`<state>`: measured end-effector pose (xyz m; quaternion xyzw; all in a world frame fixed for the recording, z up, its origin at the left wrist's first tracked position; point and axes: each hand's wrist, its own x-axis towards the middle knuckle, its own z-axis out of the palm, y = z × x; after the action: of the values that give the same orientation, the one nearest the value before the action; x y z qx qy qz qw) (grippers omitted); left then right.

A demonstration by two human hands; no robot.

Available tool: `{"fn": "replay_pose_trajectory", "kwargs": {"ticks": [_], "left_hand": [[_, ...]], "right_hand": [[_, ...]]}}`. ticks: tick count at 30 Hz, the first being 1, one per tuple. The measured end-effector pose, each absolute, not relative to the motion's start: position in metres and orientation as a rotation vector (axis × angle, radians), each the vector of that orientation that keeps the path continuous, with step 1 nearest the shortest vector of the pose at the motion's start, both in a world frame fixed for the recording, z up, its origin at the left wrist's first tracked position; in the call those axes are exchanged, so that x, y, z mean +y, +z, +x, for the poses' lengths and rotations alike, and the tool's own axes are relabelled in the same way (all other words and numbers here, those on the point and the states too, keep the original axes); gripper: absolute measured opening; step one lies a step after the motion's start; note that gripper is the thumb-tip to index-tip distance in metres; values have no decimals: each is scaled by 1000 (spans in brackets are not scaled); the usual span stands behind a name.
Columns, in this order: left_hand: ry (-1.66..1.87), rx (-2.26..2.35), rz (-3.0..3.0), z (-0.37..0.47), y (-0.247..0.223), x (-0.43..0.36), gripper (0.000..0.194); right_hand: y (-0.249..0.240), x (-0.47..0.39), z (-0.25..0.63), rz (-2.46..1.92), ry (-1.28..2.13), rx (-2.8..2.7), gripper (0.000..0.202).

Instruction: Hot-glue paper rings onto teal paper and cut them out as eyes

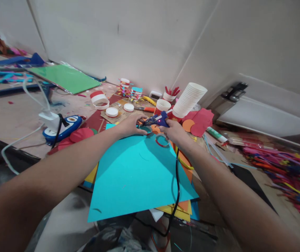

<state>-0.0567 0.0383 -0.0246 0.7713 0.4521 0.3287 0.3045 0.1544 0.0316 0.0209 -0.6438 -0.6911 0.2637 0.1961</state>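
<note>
My right hand [173, 128] is wrapped round the handle of a blue glue gun [162, 119] with a small red light lit and a black cord. Its nozzle points left, to the fingers of my left hand [132, 125]. Those fingers are curled on a small ring [147, 128] over the turquoise sheet [136, 168]; the nozzle partly covers the grip. A second ring with a red inner edge [162, 140] rests on the sheet below my right hand. Orange paper pieces [155, 129] lie between the hands.
Behind stand a leaning stack of paper cups [189, 100], a white cup [163, 105], decorated cup pieces [136, 93] and white discs [111, 112]. At left are a blue power strip [72, 122] and green sheet [66, 77]. Colourful pipe cleaners [278, 168] lie right.
</note>
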Motion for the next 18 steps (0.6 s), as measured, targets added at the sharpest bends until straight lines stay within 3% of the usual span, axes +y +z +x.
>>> {"fn": "replay_pose_trajectory", "kwargs": {"ticks": [7,18], "left_hand": [[868,1232,2023,-56,-25,38,70],[865,1201,2022,-59,-30,42,73]], "right_hand": [[21,26,154,-1792,923,-1850,14],[20,16,155,-1756,730,-1886,25]]}}
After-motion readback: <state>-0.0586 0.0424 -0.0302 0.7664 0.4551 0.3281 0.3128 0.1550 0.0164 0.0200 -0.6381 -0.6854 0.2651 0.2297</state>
